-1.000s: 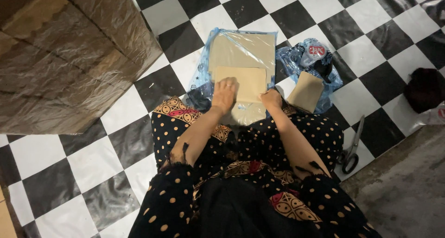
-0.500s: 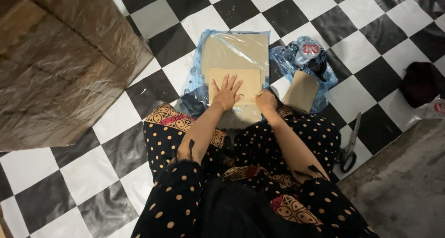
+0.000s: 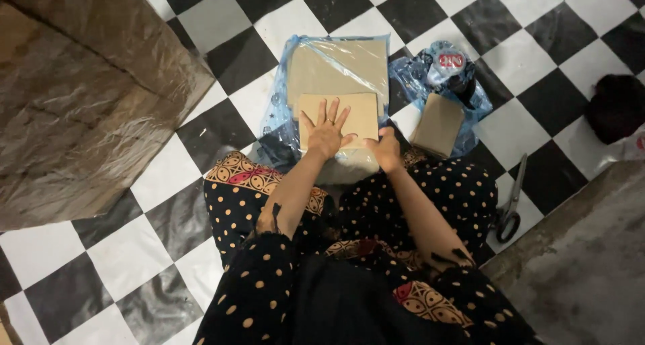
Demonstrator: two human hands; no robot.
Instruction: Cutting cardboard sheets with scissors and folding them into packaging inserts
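A small tan paper sheet point(image 3: 359, 113) lies on a larger stack of tan paper point(image 3: 336, 66) that sits inside a clear blue plastic bag point(image 3: 279, 120) on the checkered floor. My left hand point(image 3: 327, 130) presses flat on the small sheet, fingers spread. My right hand point(image 3: 386, 147) rests at the sheet's near right corner, fingers curled on its edge. Whether it grips the paper is unclear.
A second tan paper bundle point(image 3: 438, 124) lies on crumpled blue plastic point(image 3: 440, 69) to the right. Scissors point(image 3: 508, 204) rest on the floor at right. A large plastic-wrapped cardboard box point(image 3: 87, 96) stands at left. A dark bundle point(image 3: 615, 106) sits far right.
My left hand slid forward over the small sheet and spread its fingers. My right hand stayed at the sheet's near right corner. The view moved in closer.
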